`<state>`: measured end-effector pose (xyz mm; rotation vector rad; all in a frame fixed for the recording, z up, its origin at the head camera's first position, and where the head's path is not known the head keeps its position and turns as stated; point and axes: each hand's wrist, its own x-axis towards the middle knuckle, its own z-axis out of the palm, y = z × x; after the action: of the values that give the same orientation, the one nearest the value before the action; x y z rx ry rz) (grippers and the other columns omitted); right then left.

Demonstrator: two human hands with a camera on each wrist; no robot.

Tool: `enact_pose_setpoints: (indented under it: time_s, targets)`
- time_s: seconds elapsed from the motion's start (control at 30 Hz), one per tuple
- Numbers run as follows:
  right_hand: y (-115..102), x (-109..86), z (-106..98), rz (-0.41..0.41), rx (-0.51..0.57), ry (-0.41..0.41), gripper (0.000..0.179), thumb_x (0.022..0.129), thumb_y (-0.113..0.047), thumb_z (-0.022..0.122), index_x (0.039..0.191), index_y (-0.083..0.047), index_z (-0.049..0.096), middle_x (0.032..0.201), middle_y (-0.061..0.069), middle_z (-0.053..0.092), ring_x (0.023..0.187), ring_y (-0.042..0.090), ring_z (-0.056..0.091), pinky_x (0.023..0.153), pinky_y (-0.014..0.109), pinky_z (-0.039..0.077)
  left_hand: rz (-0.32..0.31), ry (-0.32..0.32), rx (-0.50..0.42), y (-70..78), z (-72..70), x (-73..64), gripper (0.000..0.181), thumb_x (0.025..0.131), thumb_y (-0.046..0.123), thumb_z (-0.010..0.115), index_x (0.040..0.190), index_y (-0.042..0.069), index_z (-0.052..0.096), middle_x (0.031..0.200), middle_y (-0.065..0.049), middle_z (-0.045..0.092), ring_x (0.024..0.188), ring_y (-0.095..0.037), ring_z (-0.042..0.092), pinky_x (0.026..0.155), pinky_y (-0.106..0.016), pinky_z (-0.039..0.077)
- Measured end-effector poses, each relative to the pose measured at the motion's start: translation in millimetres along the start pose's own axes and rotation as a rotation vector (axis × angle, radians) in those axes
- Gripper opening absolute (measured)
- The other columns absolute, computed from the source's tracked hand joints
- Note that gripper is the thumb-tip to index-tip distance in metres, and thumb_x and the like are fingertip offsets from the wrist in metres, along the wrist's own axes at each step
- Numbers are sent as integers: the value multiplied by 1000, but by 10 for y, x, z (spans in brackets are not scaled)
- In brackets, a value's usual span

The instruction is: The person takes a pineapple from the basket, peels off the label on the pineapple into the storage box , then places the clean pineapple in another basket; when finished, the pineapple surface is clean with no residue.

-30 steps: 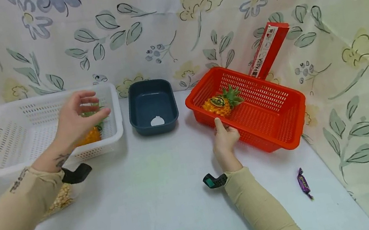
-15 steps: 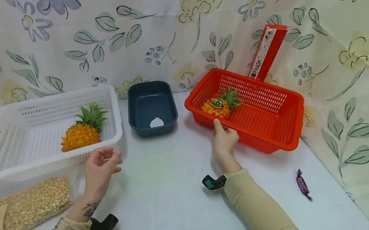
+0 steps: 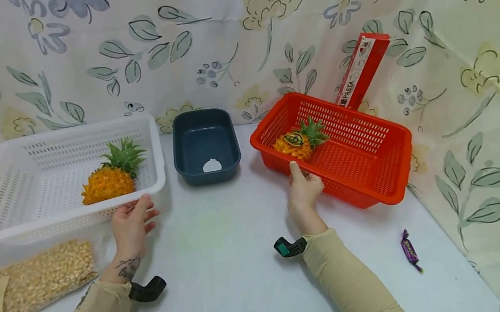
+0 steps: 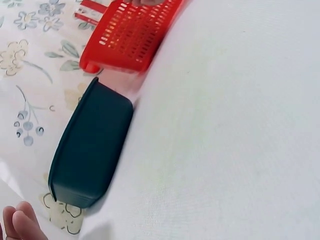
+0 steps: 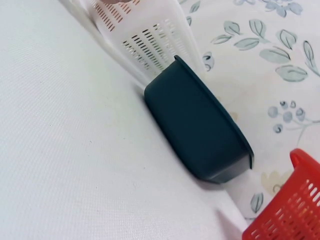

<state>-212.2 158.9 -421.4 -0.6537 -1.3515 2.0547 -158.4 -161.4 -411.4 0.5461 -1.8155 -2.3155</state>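
On the left stands a white plastic basket [image 3: 68, 220] with a pineapple [image 3: 109, 182] inside. My left hand [image 3: 130, 227] is at its front rim near the right corner, thumb tip right at the edge and fingers loosely bent below it. Its fingertips [image 4: 24, 225] show in the left wrist view's bottom corner. My right hand [image 3: 303, 191] grips the front rim of a red basket [image 3: 362, 184], thumb on the edge and the other fingers mostly hidden beneath. A second pineapple [image 3: 296, 144], bearing a dark label, lies in the red basket.
A dark blue tub [image 3: 210, 175] stands between the baskets. A bag of pale grains [image 3: 47, 272] lies at front left, a purple-wrapped candy [image 3: 409, 250] at right. Behind the red basket leans a red pasta box [image 3: 366, 66]. Floral cloth [image 3: 221, 35] hangs along the back.
My left hand has come out of the white basket, down in front of it, then slightly up to the rim, uncovering the pineapple and bag. The right hand has stayed on the red rim.
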Motion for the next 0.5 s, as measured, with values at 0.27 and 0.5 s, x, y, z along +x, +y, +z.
enact_pose_setpoints:
  time_s: [0.27, 0.5]
  targets:
    - [9, 11, 0, 8, 5, 1, 25, 80, -17, 73, 61, -12, 57, 55, -4, 51, 53, 9, 47, 51, 21, 43, 60, 160, -76, -37, 66, 39, 25, 79, 28, 73, 86, 10, 57, 68, 3, 64, 53, -7, 61, 44, -19, 47]
    - [17, 14, 4, -7, 15, -2, 24, 80, -16, 73, 62, -12, 58, 55, -4, 51, 54, 10, 47, 51, 21, 43, 184, 230, -94, -78, 94, 53, 20, 78, 21, 75, 79, 9, 59, 62, 6, 64, 50, -5, 60, 43, -18, 45]
